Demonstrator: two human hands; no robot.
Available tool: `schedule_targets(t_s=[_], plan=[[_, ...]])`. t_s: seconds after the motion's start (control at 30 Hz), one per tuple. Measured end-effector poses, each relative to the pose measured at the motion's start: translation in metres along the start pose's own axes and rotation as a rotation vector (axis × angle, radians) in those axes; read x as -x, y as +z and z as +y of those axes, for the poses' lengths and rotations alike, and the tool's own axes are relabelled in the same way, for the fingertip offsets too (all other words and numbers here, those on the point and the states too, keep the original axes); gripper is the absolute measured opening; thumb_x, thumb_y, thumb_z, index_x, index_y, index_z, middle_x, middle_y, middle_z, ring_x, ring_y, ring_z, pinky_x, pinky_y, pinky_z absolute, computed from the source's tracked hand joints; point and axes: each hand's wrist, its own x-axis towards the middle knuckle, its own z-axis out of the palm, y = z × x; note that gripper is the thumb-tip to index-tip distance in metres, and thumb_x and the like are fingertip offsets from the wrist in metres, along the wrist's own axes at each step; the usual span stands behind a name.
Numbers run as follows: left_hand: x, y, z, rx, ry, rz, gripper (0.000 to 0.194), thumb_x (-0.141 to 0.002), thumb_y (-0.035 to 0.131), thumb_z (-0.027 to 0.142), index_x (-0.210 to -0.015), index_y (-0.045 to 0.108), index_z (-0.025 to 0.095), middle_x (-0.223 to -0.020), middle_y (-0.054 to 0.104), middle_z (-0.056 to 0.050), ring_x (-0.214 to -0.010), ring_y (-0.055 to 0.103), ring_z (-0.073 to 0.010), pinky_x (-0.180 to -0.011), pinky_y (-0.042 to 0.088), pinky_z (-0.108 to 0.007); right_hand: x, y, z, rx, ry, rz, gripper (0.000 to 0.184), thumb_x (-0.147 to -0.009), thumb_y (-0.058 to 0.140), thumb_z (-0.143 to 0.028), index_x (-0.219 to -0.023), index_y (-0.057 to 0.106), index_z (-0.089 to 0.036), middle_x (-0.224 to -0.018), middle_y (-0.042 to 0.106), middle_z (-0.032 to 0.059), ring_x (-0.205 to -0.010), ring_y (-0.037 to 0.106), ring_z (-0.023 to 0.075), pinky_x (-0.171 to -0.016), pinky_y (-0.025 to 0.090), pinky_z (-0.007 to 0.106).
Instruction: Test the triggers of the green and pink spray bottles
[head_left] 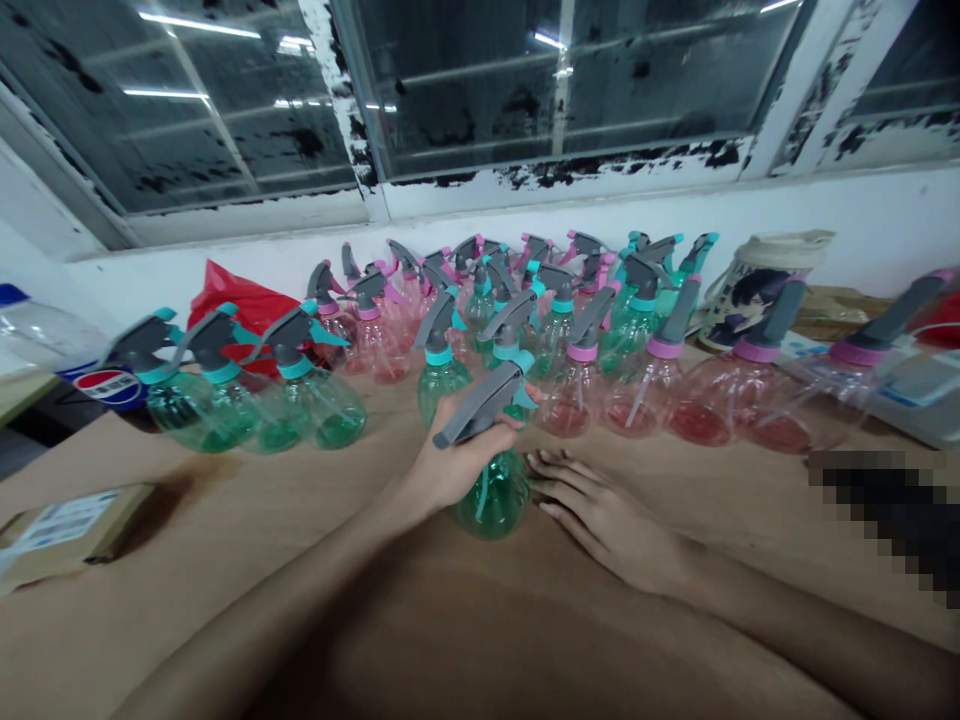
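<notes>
Left hand [459,452] is gripping a round, translucent green plastic spray bottle [495,503]; right hand [611,512] is resting, loosely spread, beside it.

Holds a green spray bottle [493,505] in left hand [459,465]; rests right hand [619,515] on the table [262,500], with pink bottles [566,412] beyond that hand.

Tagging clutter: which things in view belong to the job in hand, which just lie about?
Likely the job's:
green spray bottle in the left hand
other green spray bottles
pink spray bottles

Likely lying about:
Pepsi bottle
cardboard package
red bag
printed cup
</notes>
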Motion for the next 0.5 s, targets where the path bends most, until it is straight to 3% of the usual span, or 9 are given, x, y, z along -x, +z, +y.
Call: schedule_targets(t_s=[0.3,0.5], plan=[[-0.0006,-0.0002,-0.0025,0.053,0.004,-0.009,0.022,-0.068,0.05,0.018,-0.088,0.06,0.022,-0.055,0.045,0.005,-0.062,0.053,-0.0159,-0.071,0.045,-0.031,-0.0003,0.0001,-0.0011,-0.003,0.0,0.031,0.035,-0.088,0.038,-0.019,-0.122,0.049,-0.022,-0.13,0.049,0.007,-0.124,0.038,0.0214,-0.103,0.032,0.048],[0.0006,0.0004,0.004,0.03,-0.003,0.034,0.011,-0.065,0.05,0.015,-0.073,0.056,0.02,-0.065,0.054,0.003,-0.063,0.052,-0.0142,-0.065,0.044,-0.027,-0.0008,0.0008,0.0,0.014,0.004,-0.007,0.034,-0.09,0.037,-0.022,-0.121,0.049,-0.02,-0.131,0.047,0.0077,-0.125,0.037,0.0207,-0.104,0.031,0.047]])
